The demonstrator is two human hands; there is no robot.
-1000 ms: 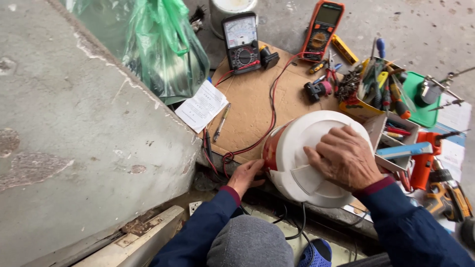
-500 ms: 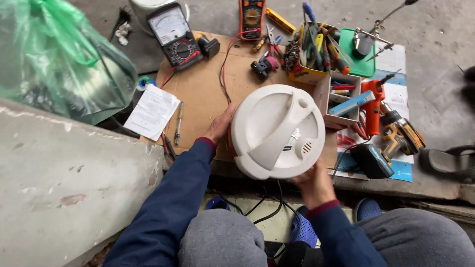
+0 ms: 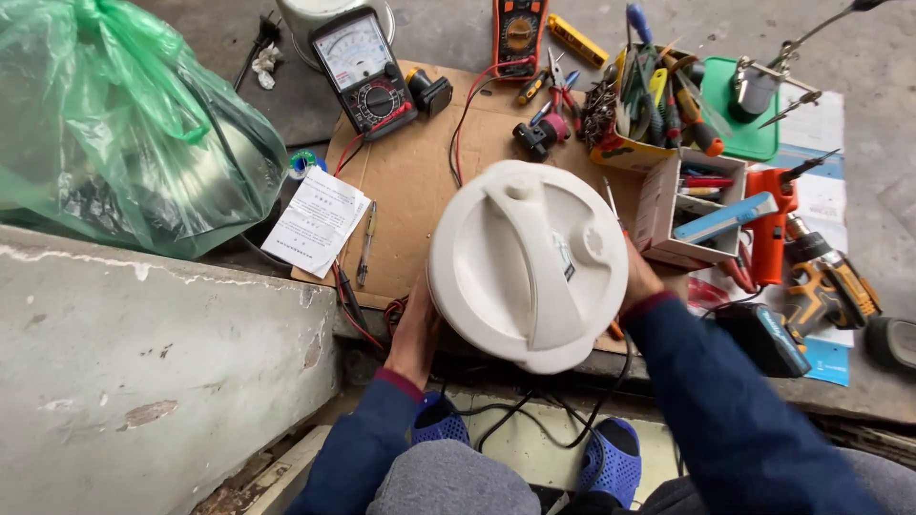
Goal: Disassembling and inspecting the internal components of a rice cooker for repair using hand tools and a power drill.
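Both hands clasp a round white appliance (image 3: 528, 262), one on each flank, so that its lidded top faces straight up at the head camera. On its near left edge the left hand (image 3: 417, 334) cups the body from below and behind, fingers mostly hidden under the rim. Opposite it, the right hand (image 3: 637, 278) presses against the right side, largely covered by the appliance itself. This two-sided grip looks suited to a bulky, smooth shell that one hand could not steady alone; I judge it is being held up off the sheet of brown cardboard (image 3: 420, 162) and not resting on it, though the underside is out of sight.

Black cable (image 3: 530, 415) hangs down from beneath the appliance toward the blue slippers (image 3: 611, 461), apparently the appliance's own lead.

Laid within reach around the cardboard are the working tools: an analogue multimeter (image 3: 361, 69) with red leads, an orange digital meter (image 3: 520, 33), a tub of screwdrivers (image 3: 654, 100), a small open box (image 3: 689, 205) of bits, and an orange cordless drill (image 3: 828, 277) further right. A folded paper leaflet (image 3: 316, 221) and a pen (image 3: 366, 243) lie just left of the appliance, and a green plastic bag (image 3: 114, 133) sits well apart at the far left beside the concrete ledge (image 3: 143, 372).
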